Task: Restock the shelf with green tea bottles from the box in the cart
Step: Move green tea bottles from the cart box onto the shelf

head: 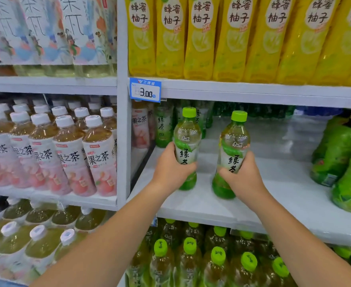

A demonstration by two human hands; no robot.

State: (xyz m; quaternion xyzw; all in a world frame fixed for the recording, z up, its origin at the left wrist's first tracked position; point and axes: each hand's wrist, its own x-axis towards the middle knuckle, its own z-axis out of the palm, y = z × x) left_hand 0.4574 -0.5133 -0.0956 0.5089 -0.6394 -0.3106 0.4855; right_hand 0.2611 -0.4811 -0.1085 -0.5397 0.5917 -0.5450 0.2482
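Over the white shelf (274, 193), your left hand (171, 168) grips one tea bottle (187, 137) round its label and your right hand (243, 175) grips a second bottle (233, 141) the same way. Both stand upright, green caps up, side by side, not touching; base contact with the shelf: cannot tell. More green tea, the back row (163, 125), stands far left below the price tag (145, 90).

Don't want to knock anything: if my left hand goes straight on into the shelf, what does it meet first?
Probably the green tea bottles at the back, just beyond the bottle your left hand holds; depth is unclear.
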